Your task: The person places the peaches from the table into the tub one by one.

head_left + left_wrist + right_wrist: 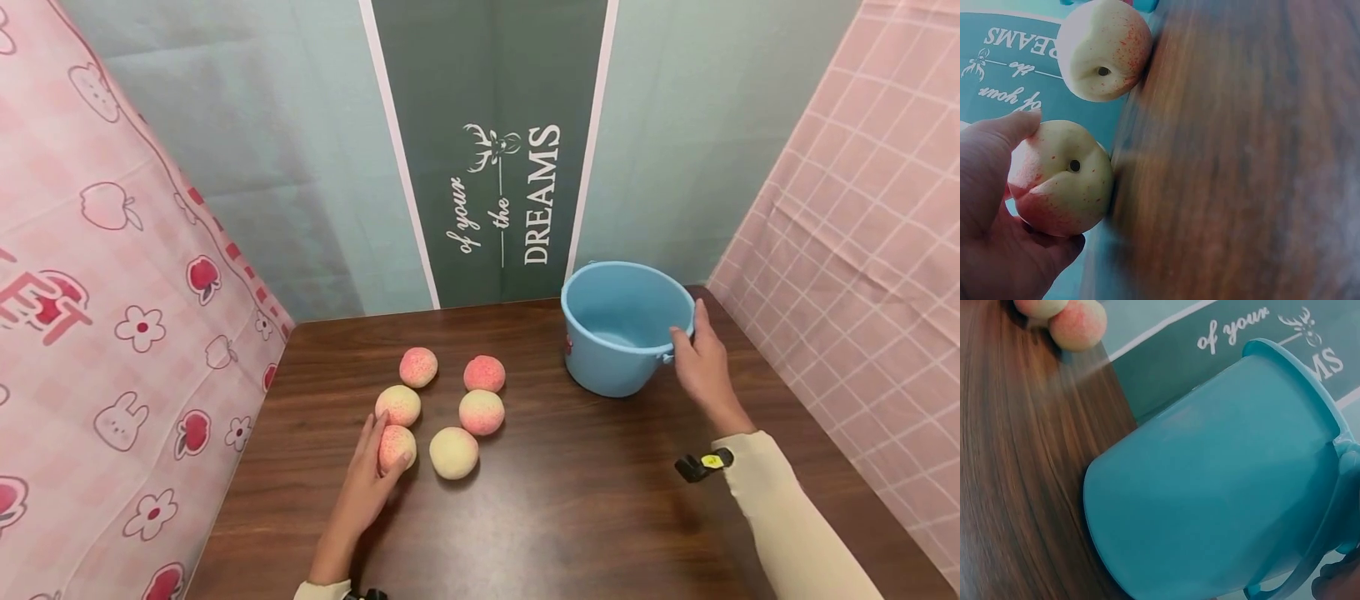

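My left hand (367,479) grips the nearest left peach (397,450), thumb on one side and fingers on the other. In the left wrist view this peach (1063,178) shows its dimple, pale with red blush. Just behind it lies a second peach (398,406), close to my fingertips. A paler peach (453,453) rests to its right. My right hand (701,362) holds the rim of a light blue bucket (611,367), thumb at the inner edge. The bucket stands upright on the table, and no peach shows inside. Its handle (1316,550) hangs down in the right wrist view.
Three more peaches sit farther back: a speckled one (417,367), a deep pink one (484,374) and a half-pale one (482,412). The brown wooden table (540,517) meets a green printed backdrop (495,100), with pink cloths (862,275) at both sides.
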Demonstrator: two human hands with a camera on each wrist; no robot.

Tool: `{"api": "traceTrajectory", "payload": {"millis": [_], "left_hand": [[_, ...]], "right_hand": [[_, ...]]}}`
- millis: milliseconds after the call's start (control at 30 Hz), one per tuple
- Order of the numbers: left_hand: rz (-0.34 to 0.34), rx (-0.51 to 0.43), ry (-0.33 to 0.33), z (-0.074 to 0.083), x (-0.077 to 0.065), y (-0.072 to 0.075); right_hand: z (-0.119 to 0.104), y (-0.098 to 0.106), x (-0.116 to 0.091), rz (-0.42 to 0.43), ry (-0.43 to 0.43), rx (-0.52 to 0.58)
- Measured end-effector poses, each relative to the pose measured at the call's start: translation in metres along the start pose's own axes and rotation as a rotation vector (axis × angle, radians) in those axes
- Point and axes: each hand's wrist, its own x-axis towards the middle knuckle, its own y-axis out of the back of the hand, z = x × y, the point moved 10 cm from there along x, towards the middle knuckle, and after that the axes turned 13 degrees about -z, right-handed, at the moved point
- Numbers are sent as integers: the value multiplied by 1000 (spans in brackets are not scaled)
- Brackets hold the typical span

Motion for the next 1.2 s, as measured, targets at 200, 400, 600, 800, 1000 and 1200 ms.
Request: {"api": "traceTrajectory", "payload": {"millis": [200, 400, 600, 800, 1000, 1200], "left_hand": [[-6, 1, 0, 0, 1, -2], [-5, 2, -1, 1, 1, -3], [-7, -2, 5, -1, 1, -2], [13, 12, -32, 2, 1, 2], [23, 34, -56, 5, 1, 3], [23, 33, -41, 3, 1, 4]], "right_hand": [[-6, -15, 6, -8, -8, 21], [-10, -23, 9, -13, -11, 34], [-11, -25, 11, -9, 8, 27], [-13, -27, 13, 0, 48, 16], [-16, -33, 14, -17, 58, 28], [-18, -35, 15, -19, 62, 33]]}}
